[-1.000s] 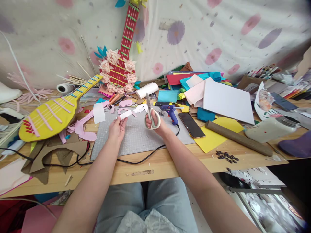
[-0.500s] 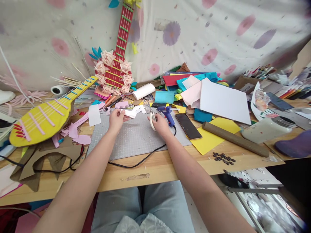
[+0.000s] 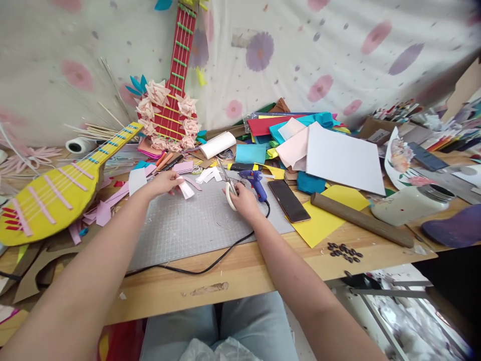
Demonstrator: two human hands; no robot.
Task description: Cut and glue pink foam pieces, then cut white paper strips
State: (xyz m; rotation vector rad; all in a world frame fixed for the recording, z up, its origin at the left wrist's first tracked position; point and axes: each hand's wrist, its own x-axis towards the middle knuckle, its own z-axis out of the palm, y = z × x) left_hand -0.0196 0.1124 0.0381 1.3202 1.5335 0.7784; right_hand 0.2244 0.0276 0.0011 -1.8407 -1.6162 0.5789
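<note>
My left hand is closed on a small white paper strip, holding it by one end over the left part of the grey cutting mat. In my right hand is a pair of scissors with white handles, the blades pointing away from me. Several cut white paper strips lie on the mat's far edge, between the two hands. Just right of the scissors rests a blue glue gun, its black cable looping across the mat. A pale purple scrap lies behind the held strip.
A yellow paper lute lies at left; a red, flower-trimmed one leans behind. To the right are a phone, yellow sheet, brown tube, white board, white jar and dark beads.
My left hand has moved left, away from the scissors, with one white strip. Other white strips now lie on the mat. My right hand still holds the scissors, slightly lower in view.
</note>
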